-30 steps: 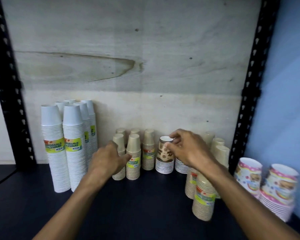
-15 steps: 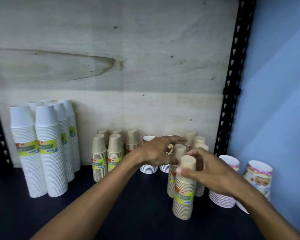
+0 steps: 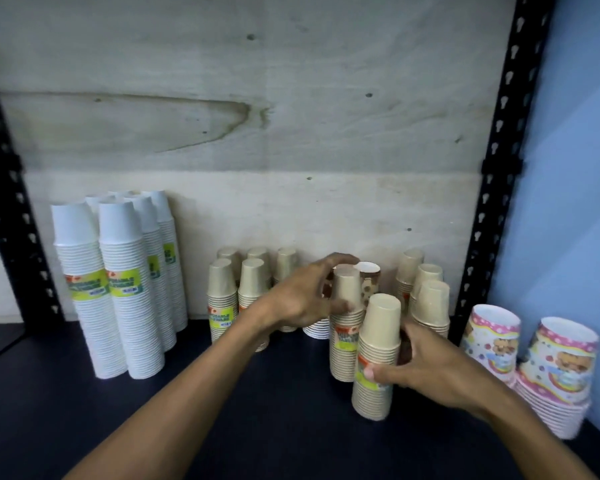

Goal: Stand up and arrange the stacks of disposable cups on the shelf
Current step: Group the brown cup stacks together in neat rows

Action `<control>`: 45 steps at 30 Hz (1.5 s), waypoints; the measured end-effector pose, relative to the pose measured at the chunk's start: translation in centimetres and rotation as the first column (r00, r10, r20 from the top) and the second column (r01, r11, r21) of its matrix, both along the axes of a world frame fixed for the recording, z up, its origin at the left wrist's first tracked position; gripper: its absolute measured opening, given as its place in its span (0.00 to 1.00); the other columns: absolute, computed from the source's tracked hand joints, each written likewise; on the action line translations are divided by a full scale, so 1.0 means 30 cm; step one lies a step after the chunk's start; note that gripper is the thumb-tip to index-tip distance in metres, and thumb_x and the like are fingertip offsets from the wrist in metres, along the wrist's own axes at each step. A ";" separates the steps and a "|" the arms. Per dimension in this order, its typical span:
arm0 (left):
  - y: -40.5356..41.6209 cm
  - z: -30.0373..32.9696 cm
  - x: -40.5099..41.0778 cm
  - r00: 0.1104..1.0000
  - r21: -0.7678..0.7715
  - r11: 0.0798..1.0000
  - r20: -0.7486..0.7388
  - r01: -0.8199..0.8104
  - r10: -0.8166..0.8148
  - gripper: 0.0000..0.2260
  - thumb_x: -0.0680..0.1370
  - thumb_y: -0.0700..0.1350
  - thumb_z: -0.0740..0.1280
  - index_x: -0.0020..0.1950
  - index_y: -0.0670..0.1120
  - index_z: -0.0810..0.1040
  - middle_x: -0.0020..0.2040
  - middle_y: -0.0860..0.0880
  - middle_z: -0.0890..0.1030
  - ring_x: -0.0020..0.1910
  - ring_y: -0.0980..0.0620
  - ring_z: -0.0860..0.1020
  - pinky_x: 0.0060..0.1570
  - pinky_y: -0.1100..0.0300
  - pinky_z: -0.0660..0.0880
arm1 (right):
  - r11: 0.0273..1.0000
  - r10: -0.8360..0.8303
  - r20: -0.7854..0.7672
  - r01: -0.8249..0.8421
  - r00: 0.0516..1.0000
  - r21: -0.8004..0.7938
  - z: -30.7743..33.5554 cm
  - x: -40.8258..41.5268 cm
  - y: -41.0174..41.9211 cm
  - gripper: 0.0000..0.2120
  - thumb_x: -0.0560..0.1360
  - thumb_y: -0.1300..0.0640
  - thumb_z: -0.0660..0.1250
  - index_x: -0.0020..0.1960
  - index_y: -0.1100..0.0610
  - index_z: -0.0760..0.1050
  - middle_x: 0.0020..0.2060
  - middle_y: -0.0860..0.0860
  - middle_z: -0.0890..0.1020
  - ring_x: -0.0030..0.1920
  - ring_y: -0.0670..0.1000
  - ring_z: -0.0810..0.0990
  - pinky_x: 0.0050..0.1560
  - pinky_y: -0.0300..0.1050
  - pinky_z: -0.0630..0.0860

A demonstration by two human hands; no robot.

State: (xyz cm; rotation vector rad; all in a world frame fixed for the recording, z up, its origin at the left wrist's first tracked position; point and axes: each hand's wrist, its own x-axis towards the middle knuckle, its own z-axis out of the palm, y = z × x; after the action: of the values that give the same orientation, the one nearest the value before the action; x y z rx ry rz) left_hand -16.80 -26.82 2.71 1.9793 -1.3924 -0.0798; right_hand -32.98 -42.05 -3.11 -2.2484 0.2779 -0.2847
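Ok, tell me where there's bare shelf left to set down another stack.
Bare dark shelf shows in front, between the white stacks and the tan stack that the right hand grips. A narrower gap lies between white stacks and tan rows. Right of centre is crowded up to the patterned cups.

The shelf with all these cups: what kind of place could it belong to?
Probably a stockroom or shop storage rack. The black slotted upright and plywood back panel suggest utility shelving, and many labelled white cup stacks and kraft cup stacks stand grouped by type.
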 end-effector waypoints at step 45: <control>0.487 -0.429 0.236 0.885 -0.237 0.855 -0.183 -0.462 0.427 0.32 0.64 0.62 0.77 0.60 0.57 0.64 0.53 0.57 0.78 0.48 0.60 0.80 0.42 0.58 0.81 | 0.938 -0.283 0.259 0.323 0.923 -0.128 -0.296 0.527 0.261 0.28 0.72 0.44 0.73 0.68 0.50 0.69 0.60 0.45 0.79 0.59 0.47 0.79 0.59 0.50 0.78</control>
State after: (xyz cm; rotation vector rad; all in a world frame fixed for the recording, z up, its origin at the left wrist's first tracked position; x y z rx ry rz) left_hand -9.70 -12.19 -10.18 1.9694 -0.7856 0.1919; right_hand -17.17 -34.22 -11.98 -2.3039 0.4918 -0.7637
